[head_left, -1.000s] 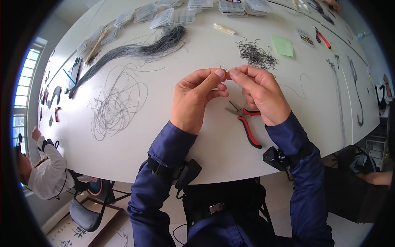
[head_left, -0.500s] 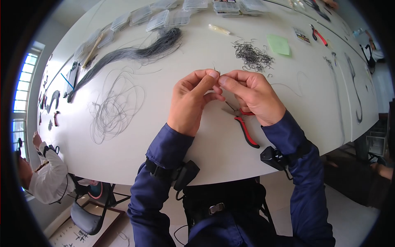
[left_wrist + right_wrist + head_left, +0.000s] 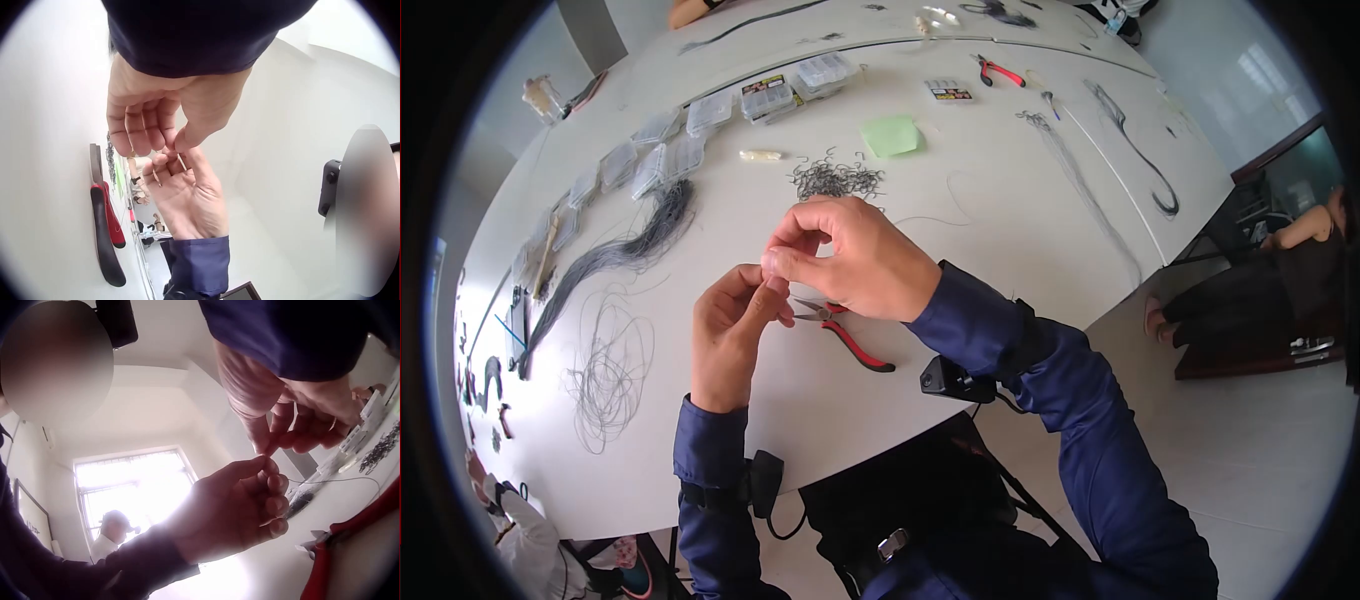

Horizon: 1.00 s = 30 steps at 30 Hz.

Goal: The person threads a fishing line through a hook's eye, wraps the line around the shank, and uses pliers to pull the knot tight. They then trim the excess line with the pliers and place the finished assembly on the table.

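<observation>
Green note, plastic boxes, wire coil

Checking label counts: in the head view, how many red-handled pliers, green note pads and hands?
Red-handled pliers: 2 plainly visible, second at far edge
Green note pad: 1
Hands: 2, left hand, right hand, both pinching a thin wire
Total: 5

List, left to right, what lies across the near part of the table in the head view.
Tangled wire coil → left hand → red-handled pliers → long wire strands.
</observation>
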Each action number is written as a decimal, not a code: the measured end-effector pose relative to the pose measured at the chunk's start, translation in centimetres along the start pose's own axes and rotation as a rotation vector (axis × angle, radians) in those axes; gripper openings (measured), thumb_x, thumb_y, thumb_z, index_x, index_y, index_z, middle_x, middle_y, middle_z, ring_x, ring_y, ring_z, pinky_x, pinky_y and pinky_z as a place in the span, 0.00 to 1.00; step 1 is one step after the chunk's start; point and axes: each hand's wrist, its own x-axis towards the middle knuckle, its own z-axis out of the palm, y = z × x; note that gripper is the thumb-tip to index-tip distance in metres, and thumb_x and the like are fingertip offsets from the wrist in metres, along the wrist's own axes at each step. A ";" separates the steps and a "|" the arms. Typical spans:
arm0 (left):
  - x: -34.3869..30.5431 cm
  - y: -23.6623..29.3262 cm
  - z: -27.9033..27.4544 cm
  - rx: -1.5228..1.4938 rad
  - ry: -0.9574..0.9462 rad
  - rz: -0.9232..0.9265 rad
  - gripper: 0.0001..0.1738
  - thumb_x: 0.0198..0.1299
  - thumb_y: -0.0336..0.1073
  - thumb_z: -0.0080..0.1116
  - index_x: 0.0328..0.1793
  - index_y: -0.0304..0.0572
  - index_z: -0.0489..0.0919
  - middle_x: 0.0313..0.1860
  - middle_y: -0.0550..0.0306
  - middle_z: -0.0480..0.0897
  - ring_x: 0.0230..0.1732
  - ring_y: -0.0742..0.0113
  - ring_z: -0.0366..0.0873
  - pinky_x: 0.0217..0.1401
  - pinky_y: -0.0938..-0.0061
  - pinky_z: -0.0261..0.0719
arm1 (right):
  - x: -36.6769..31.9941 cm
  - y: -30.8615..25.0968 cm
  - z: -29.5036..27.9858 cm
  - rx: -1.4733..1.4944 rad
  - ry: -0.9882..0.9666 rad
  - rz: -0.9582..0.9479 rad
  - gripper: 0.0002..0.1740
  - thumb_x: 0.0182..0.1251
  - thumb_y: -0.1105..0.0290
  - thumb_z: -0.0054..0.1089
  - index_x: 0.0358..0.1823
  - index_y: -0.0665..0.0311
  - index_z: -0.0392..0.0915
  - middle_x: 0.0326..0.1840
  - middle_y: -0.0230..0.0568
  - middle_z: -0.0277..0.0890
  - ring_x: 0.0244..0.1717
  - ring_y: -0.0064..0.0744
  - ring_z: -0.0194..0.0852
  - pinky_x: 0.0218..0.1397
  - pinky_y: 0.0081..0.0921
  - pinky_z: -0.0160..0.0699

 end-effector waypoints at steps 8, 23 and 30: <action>-4.9 1.1 -1.6 -0.074 0.088 0.091 0.09 0.73 0.35 0.52 0.42 0.37 0.77 0.38 0.59 0.76 0.36 0.70 0.76 0.46 0.73 0.75 | -6.1 -1.0 -2.8 -0.011 0.084 -0.071 0.13 0.73 0.67 0.58 0.46 0.71 0.80 0.37 0.35 0.81 0.38 0.19 0.76 0.43 0.19 0.77; -10.4 -3.5 -8.9 -0.129 0.333 0.054 0.06 0.71 0.33 0.56 0.44 0.37 0.79 0.36 0.60 0.79 0.36 0.72 0.76 0.45 0.74 0.78 | -39.9 26.8 -2.7 -0.129 -0.168 1.127 0.35 0.67 0.46 0.61 0.62 0.69 0.72 0.46 0.47 0.80 0.38 0.32 0.80 0.41 0.29 0.83; -10.8 -3.5 -8.6 -0.138 0.398 0.056 0.06 0.72 0.32 0.54 0.43 0.37 0.77 0.39 0.58 0.77 0.37 0.70 0.75 0.45 0.73 0.77 | -48.1 44.9 0.9 -0.243 -0.489 1.116 0.43 0.56 0.76 0.64 0.76 0.48 0.61 0.77 0.52 0.58 0.75 0.51 0.58 0.72 0.34 0.73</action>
